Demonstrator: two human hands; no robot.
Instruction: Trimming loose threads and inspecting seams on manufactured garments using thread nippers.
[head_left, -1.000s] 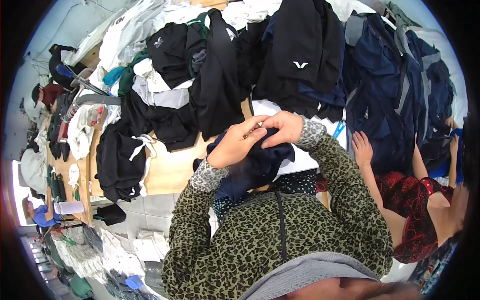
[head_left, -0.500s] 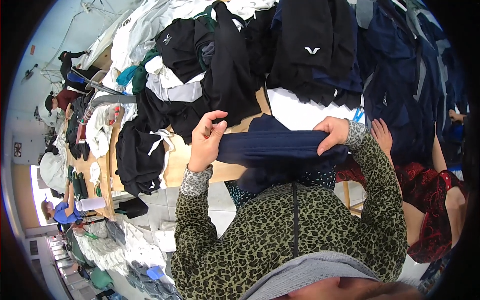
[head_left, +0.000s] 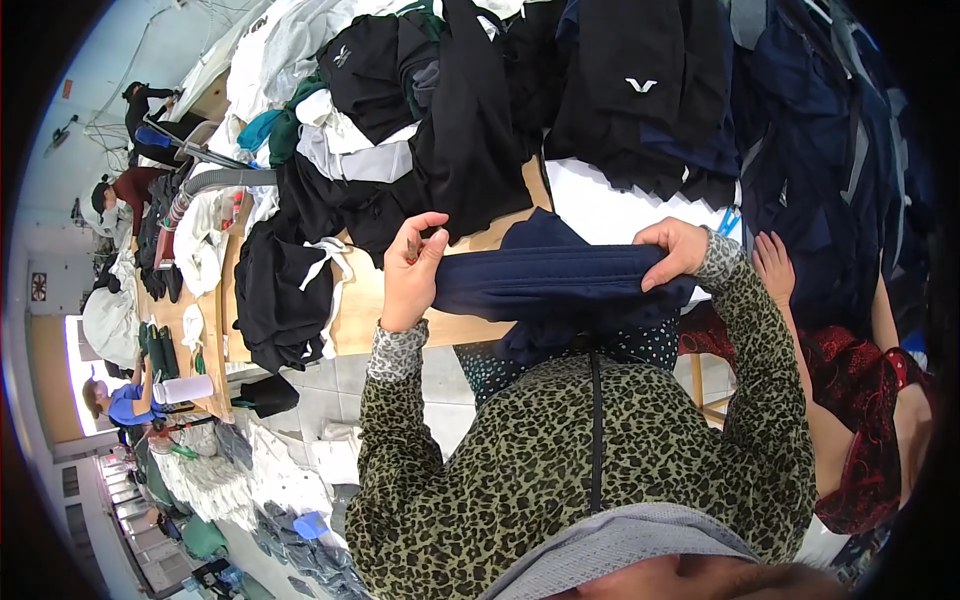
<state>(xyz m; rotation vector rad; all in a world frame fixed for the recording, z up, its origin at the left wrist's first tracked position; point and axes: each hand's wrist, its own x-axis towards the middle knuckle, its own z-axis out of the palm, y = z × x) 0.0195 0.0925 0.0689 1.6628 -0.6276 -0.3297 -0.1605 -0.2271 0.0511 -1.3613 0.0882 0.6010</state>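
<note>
A navy blue garment (head_left: 550,285) is stretched sideways between my hands, its stitched waistband pulled straight and the rest bunched below, near my lap. My left hand (head_left: 408,275) grips the band's left end, with the index finger raised above it. Something small and dark shows at that palm, too small to name. At the other end, my right hand (head_left: 676,250) pinches the band between thumb and fingers. Behind the band, part of the navy cloth rests against the edge of the wooden table (head_left: 375,310).
Black garments (head_left: 470,140) are heaped across the table ahead, with a folded black piece (head_left: 285,300) at left. A white sheet (head_left: 600,205) lies beyond my hands, blue snips (head_left: 730,222) at its right. Close on my right, a co-worker's hand (head_left: 773,268) touches navy clothing (head_left: 815,190).
The waistband stays taut between both hands, raised slightly. The bunched cloth below it has shifted and hangs differently. The view has tilted a little, moving the surroundings slightly.
</note>
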